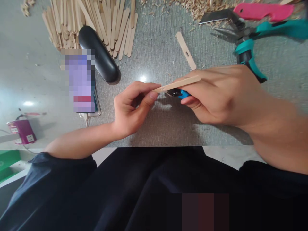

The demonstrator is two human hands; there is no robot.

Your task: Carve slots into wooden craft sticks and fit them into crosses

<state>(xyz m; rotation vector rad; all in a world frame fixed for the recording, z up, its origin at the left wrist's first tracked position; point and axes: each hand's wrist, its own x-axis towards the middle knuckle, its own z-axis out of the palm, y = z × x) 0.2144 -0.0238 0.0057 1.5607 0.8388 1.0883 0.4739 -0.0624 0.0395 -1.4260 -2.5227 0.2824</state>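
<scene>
Wooden craft stick (179, 83) being worked on.
One end is pinched by the left hand (131, 109); stick and blue tool (180, 93) are gripped in the closed right hand (221, 96). Steadiness is needed.

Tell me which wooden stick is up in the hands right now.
The stick held between left hand and right hand; the lone stick and the pile lie untouched on the mat.

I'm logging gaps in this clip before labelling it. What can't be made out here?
Head view only:
- Blue-and-black tool: the right hand covers all but one end; its kind is unclear.
- Where it meets the wooden stick pinched by the left hand: too small.
- Phone: screen pixelated.
- Stick pile: cut by top edge.
- Teal pliers: handle leaves right edge.
</scene>
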